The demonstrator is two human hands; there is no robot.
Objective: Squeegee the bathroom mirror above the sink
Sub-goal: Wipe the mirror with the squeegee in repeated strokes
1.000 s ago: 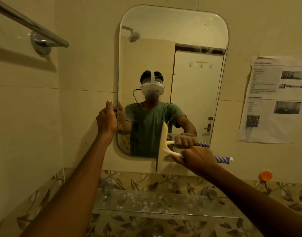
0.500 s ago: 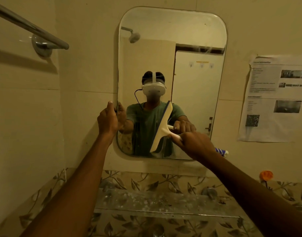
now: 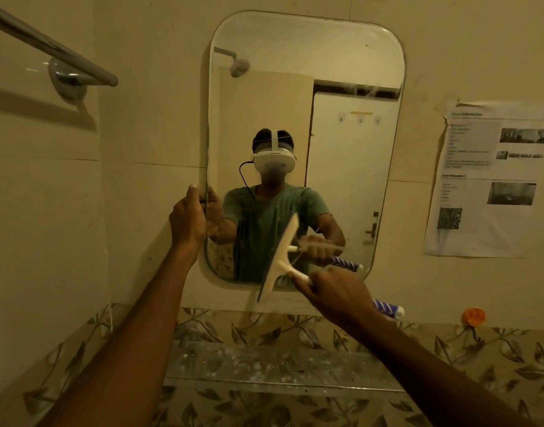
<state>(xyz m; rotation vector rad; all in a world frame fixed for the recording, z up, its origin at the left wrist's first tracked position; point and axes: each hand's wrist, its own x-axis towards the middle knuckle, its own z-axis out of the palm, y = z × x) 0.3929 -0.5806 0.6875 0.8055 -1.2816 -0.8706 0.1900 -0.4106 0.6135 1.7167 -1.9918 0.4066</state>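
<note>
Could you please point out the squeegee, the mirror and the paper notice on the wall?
squeegee (image 3: 280,257): head view, on the pale blade bar.
mirror (image 3: 341,50): head view, on the bare upper glass.
paper notice (image 3: 480,235): head view, on the blank lower part of the sheet.

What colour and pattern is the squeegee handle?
Blue and white spiral stripes on the squeegee handle, seen in the head view.

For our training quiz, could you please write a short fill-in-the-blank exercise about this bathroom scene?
1. The right hand grips the handle of a white ____.
2. The left hand holds the mirror by its ____ edge.
3. The squeegee blade crosses the mirror's ____ edge.
4. A printed paper sheet hangs on the wall to the mirror's ____.

Answers: squeegee; left; bottom; right
</note>
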